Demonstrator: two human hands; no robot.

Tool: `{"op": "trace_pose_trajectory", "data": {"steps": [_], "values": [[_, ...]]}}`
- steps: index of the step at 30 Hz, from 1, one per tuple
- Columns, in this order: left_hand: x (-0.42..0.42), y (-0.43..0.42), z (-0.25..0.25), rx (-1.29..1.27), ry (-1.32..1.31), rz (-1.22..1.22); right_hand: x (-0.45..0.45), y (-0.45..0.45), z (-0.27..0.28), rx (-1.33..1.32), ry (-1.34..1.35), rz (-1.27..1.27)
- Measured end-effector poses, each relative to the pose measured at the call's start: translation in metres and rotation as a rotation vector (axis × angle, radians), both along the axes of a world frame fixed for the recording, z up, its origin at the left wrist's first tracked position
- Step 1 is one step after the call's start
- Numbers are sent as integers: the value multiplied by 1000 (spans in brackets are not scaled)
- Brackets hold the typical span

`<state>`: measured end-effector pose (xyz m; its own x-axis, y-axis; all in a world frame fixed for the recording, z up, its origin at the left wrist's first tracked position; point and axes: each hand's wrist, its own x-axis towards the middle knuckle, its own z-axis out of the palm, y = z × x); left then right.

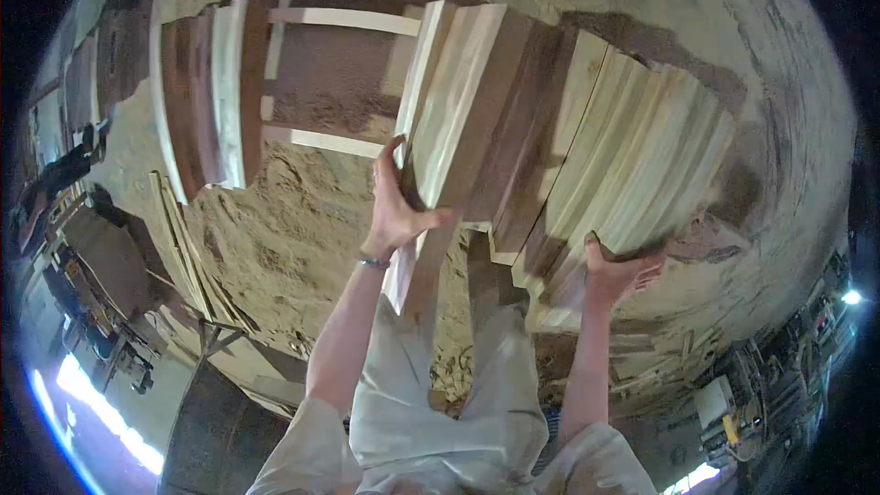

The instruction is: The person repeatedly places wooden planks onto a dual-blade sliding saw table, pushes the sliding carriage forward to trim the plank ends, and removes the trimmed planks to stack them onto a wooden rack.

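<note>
My left hand (392,209) is wrapped over the long side of a pale grooved wooden board (466,64), fingers at its left edge and thumb across its face. The board lies on a stack of wooden boards, tilted in my view. My right hand (621,277) is at the near end of another stack of grooved boards (632,160), thumb up against the wood and fingers stretched to the right. Its palm seems to touch the board ends; whether the fingers reach underneath is hidden.
Further left, more boards (229,82) stand on two pale crosswise battens (339,142). Sawdust (275,229) covers the ground. Thin strips (188,247) lie at the left, and a dark bench-like surface (215,422) is at lower left. Assorted clutter (752,403) lines the right side.
</note>
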<state>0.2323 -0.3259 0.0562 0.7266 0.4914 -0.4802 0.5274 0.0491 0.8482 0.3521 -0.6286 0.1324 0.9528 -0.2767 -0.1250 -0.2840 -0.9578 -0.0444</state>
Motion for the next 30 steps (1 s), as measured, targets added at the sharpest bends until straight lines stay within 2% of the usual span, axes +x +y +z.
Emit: {"op": "trace_pose_trajectory", "data": {"steps": [4, 7, 12, 16, 19, 20, 21, 23, 25, 27, 30], "values": [[46, -39, -11, 347, 283, -118, 3, 1, 0, 125, -120, 160], [76, -69, -16, 516, 535, -139, 3, -1, -1, 22, -88, 189], [79, -99, -52, 681, 448, -86, 3, 1, -2, 35, -71, 173], [70, -97, -51, 602, 420, -206, 4, -8, -4, 12, -85, 169], [64, -79, -46, 546, 342, -278, 10, -7, 9, 140, -5, 65], [64, -73, -45, 510, 361, -301, 11, -15, 12, 266, 5, 58], [71, -73, -31, 498, 273, -301, 12, -27, 13, 394, 13, 52], [78, -83, 15, 469, 114, -303, 13, -43, 26, 739, 104, -31], [85, -110, 76, 85, -159, -428, 17, -56, 52, 1175, 269, -180], [90, -136, 124, -522, -148, -530, -29, -94, 62, 1408, 284, -332], [75, -145, 158, -439, -251, -371, -64, -72, 83, 1580, 518, -491]]}}
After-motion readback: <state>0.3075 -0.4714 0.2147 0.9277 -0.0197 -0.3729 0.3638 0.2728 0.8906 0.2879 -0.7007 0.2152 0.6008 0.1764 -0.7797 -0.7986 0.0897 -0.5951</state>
